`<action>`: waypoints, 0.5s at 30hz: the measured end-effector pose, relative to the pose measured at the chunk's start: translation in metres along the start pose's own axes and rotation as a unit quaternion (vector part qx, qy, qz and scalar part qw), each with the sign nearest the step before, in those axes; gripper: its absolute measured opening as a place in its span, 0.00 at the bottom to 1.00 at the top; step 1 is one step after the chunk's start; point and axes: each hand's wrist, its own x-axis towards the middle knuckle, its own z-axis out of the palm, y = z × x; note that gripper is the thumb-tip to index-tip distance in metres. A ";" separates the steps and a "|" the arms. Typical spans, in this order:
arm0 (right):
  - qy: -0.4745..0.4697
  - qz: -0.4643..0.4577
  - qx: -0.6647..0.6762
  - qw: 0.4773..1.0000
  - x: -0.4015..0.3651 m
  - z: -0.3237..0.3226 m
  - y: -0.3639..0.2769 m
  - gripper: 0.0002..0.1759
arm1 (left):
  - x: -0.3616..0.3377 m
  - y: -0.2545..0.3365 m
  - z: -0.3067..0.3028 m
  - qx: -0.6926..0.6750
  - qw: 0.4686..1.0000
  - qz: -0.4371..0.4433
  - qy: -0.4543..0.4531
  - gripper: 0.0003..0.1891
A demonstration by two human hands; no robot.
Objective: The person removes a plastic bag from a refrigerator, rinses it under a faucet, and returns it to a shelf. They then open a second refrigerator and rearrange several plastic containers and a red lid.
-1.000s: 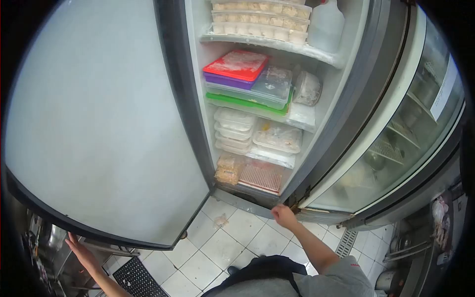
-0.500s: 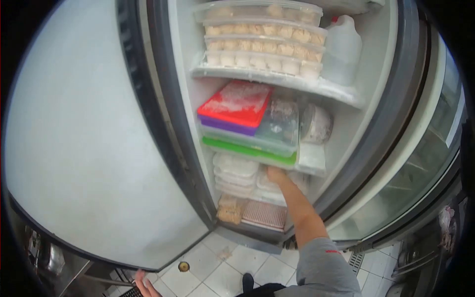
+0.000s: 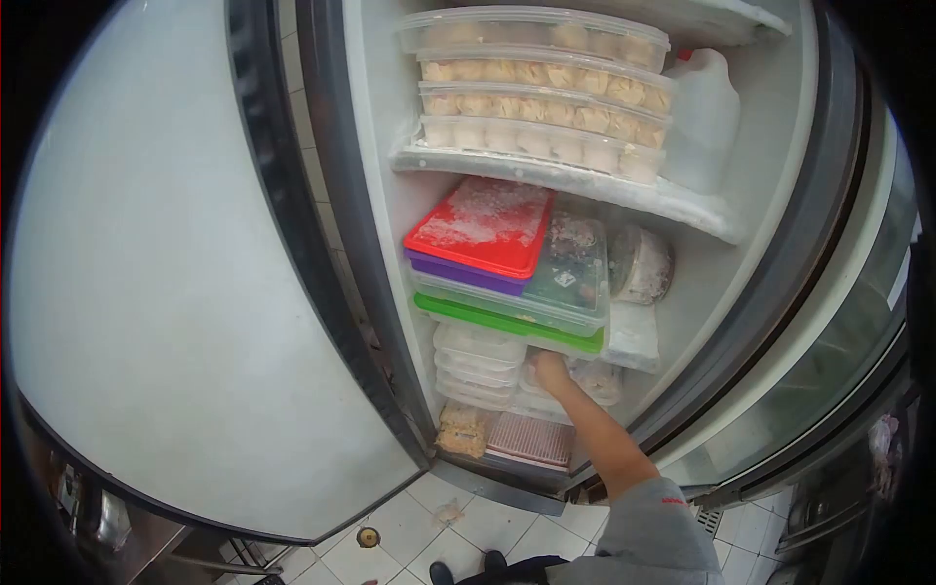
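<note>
Reaching into the icy freezer point(image 3: 388, 224), my right hand point(image 3: 551, 371) touches a frosted clear pack point(image 3: 600, 380) beside stacked rectangular translucent tubs point(image 3: 478, 359); grip spread or pressed together, I cannot tell.

My right hand point(image 3: 551, 370) touched a clear plastic pack point(image 3: 600, 380), clouded with frost, at the front edge of the lower shelf beside smooth, milky plastic tubs point(image 3: 476, 366). The red plastic lid point(image 3: 483, 226) above wore a rough white crust of ice, and the door point(image 3: 166, 292) looked matt and pale inside. My sleeve point(image 3: 648, 517) was grey cloth, the floor tiles point(image 3: 429, 526) glossy white.
</note>
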 end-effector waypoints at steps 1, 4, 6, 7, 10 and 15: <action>0.002 0.046 0.125 0.991 -0.010 -0.001 0.010 0.10 | 0.010 0.025 0.000 0.020 0.999 -0.002 -0.028 0.11; 0.001 0.120 0.426 0.897 -0.089 -0.060 -0.006 0.05 | 0.054 0.036 0.023 -0.090 0.989 0.067 -0.094 0.11; -0.025 0.137 0.545 0.827 -0.154 -0.078 -0.001 0.05 | 0.083 0.069 0.036 -0.080 0.978 0.166 -0.101 0.09; -0.051 0.175 0.605 0.775 -0.192 -0.074 0.007 0.06 | 0.093 0.084 0.039 -0.061 0.965 0.236 -0.094 0.09; -0.145 0.324 0.552 0.754 -0.311 -0.067 0.026 0.17 | 0.120 0.123 0.051 -0.099 0.939 0.291 -0.154 0.10; -0.303 0.392 -0.011 0.869 -0.427 -0.045 0.052 0.47 | 0.154 0.201 0.050 -0.104 0.891 0.399 -0.190 0.15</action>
